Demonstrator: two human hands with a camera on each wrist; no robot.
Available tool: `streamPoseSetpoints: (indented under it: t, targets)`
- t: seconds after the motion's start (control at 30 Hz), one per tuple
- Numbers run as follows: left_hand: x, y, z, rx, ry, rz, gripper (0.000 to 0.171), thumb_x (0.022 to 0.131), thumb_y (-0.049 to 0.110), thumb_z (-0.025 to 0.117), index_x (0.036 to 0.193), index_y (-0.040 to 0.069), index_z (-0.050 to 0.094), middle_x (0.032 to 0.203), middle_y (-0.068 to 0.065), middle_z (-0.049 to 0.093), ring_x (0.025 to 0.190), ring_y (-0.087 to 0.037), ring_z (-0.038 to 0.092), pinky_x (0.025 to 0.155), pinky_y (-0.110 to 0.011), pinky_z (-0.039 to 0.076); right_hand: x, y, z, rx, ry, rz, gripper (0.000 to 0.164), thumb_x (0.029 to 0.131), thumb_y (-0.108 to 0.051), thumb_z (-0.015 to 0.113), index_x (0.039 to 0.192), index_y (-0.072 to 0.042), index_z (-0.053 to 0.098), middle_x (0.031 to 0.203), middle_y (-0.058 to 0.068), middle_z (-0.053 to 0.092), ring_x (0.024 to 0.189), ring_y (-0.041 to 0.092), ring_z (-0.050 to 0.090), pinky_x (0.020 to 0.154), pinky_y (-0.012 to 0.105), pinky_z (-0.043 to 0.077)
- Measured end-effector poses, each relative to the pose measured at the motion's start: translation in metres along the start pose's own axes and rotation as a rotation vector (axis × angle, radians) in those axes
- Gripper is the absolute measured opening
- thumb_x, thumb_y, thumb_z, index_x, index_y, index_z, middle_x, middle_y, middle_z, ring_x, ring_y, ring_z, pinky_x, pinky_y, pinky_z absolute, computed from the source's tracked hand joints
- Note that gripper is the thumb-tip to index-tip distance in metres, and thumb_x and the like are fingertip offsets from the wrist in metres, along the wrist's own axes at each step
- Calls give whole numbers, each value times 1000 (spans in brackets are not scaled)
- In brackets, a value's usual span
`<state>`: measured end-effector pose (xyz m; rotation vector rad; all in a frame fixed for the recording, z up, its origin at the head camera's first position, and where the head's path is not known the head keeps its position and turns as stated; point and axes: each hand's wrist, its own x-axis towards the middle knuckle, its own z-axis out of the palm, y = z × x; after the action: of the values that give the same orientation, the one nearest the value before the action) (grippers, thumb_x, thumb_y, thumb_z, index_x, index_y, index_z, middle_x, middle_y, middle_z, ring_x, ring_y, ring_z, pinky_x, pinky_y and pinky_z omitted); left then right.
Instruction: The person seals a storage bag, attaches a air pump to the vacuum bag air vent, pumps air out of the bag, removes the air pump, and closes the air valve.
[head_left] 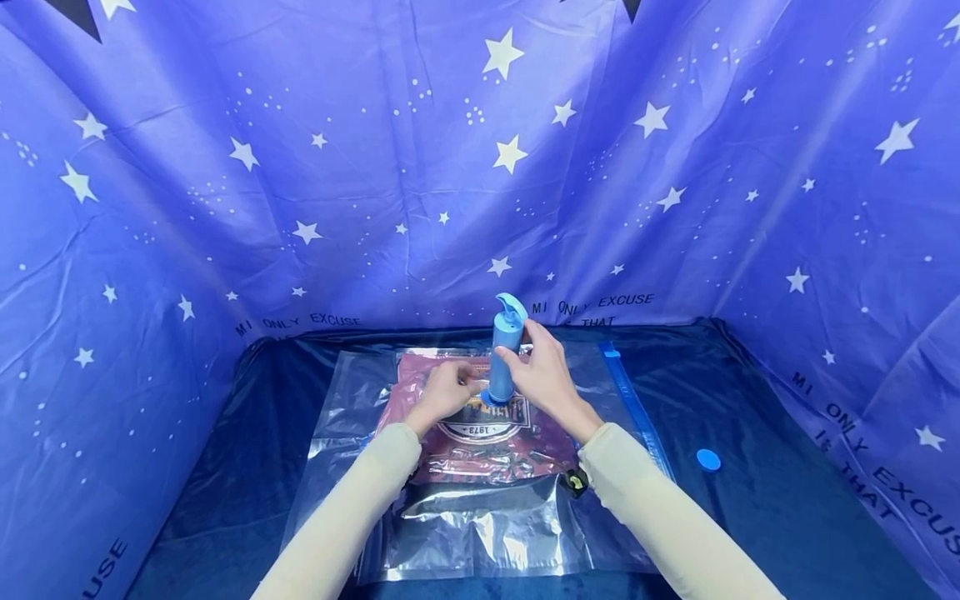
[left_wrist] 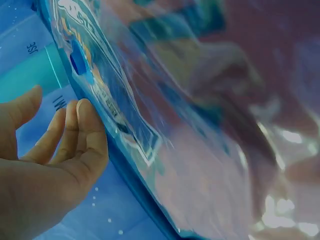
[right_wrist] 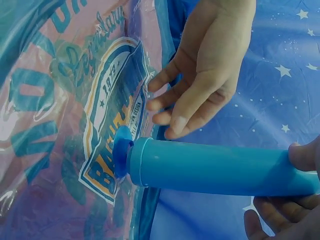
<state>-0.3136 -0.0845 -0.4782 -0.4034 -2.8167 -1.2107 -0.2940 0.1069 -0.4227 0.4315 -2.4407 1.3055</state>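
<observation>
My right hand point(head_left: 546, 371) grips the barrel of a blue hand pump point(head_left: 507, 350), which stands nearly upright with its curved handle at the top. The pump's lower end meets a blue round valve point(right_wrist: 121, 155) on a clear plastic vacuum bag point(head_left: 480, 533). Inside the bag lies a folded maroon printed garment point(head_left: 465, 462) with a badge reading 1973. My left hand point(head_left: 447, 390) is just left of the valve, its fingers loosely bent and holding nothing. In the left wrist view, the left fingertips point(left_wrist: 86, 116) are close to the bag's surface; whether they touch it I cannot tell.
A blue zip strip point(head_left: 637, 408) runs along the bag's right side, with a blue slider point(head_left: 612, 352) at its far end. A round blue cap point(head_left: 708, 460) lies on the dark blue cloth point(head_left: 780, 500) to the right. Star-patterned curtains point(head_left: 420, 167) enclose the back and sides.
</observation>
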Motion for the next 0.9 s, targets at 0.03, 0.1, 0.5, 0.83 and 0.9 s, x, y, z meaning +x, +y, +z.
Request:
streamPoseSetpoints:
  t: [0.03,0.1,0.5,0.83,0.9]
  targets:
    - [-1,-1,-3,-2,-1,-10,25,94,13,78,112,-3,75,86,-6,71,81,-19,66,78,-38,54,0,0,-1,4,1,1,39,99,-18,76,130,-1,61,114,15,65,107,31,65,86,51,58]
    - [-3,-6,-8,8,5,-17,24,95,13,78,112,-3,75,84,-5,70,78,-18,64,77,-38,54,-1,-1,-1,5,-2,0,39,99,-19,76,130,-1,61,115,15,65,108,31,65,87,51,58]
    - [-24,-31,-42,102,27,-20,10,95,9,75,85,7,73,71,3,65,68,-15,60,74,-39,53,-4,-1,-5,15,15,-2,41,100,-20,75,134,-3,60,118,15,65,110,31,64,91,53,57]
    - [-46,-56,-75,137,42,-106,17,91,2,67,75,8,65,62,3,61,59,-15,56,65,-35,49,-8,4,-12,-17,47,5,38,99,-20,76,131,-3,61,112,15,66,98,30,64,77,47,56]
    - [-49,-60,-81,141,46,-110,15,91,3,68,76,8,66,63,3,61,60,-16,56,65,-36,49,-8,5,-14,-23,55,13,39,100,-21,76,131,-3,61,111,14,65,96,30,64,72,44,53]
